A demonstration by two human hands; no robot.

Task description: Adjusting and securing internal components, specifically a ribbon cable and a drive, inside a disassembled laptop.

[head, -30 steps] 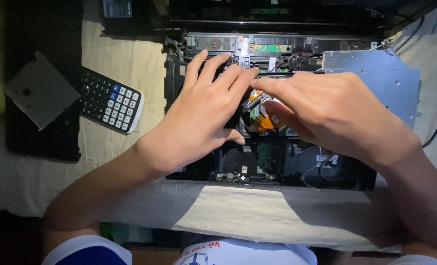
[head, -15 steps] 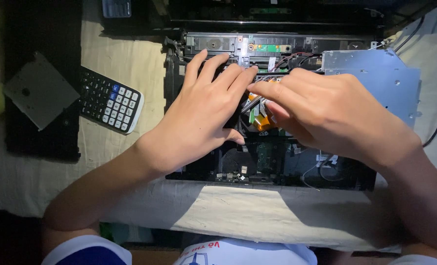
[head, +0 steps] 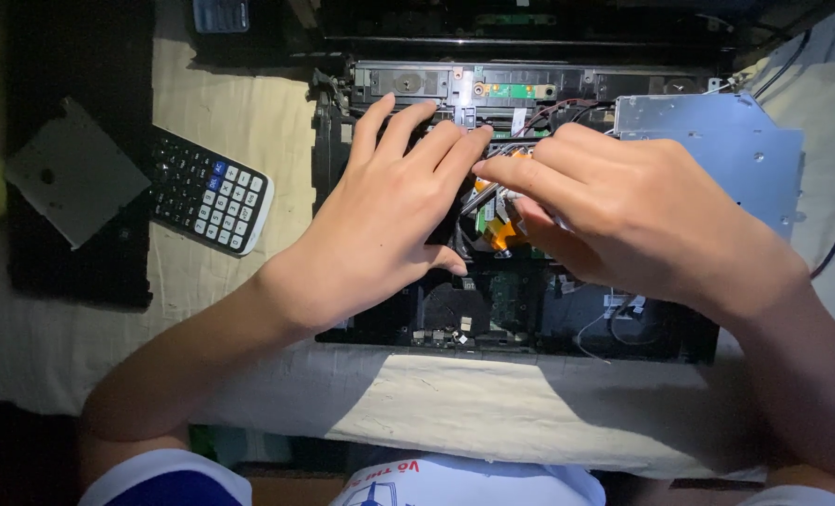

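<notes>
Left hand (head: 389, 220): lying palm down over the middle of the opened laptop (head: 516, 309), fingers stretched flat and close together, pressing on the parts beneath and gripping nothing.
Right hand (head: 637, 211): reaching in from the right, its fingers bending down toward the orange part (head: 500, 230); whether they are pinching it I cannot tell (the fingertips are hiding the contact).
Fingertips: the two hands are meeting just above the orange part, the left fingertips touching or nearly touching the right forefinger.
Orange part: sitting inside the laptop near its centre, showing between and below the two hands.
Laptop: lying open on a pale cloth (head: 249, 122), its dark insides, wires and a small green board (head: 514, 91) showing.
Metal plate (head: 736, 155): resting at the laptop's upper right, just behind the right hand.
Calculator (head: 206, 192): lying tilted on the cloth, well to the left of the laptop.
Grey square plate (head: 75, 173): lying beside the calculator on a black surface.
</notes>
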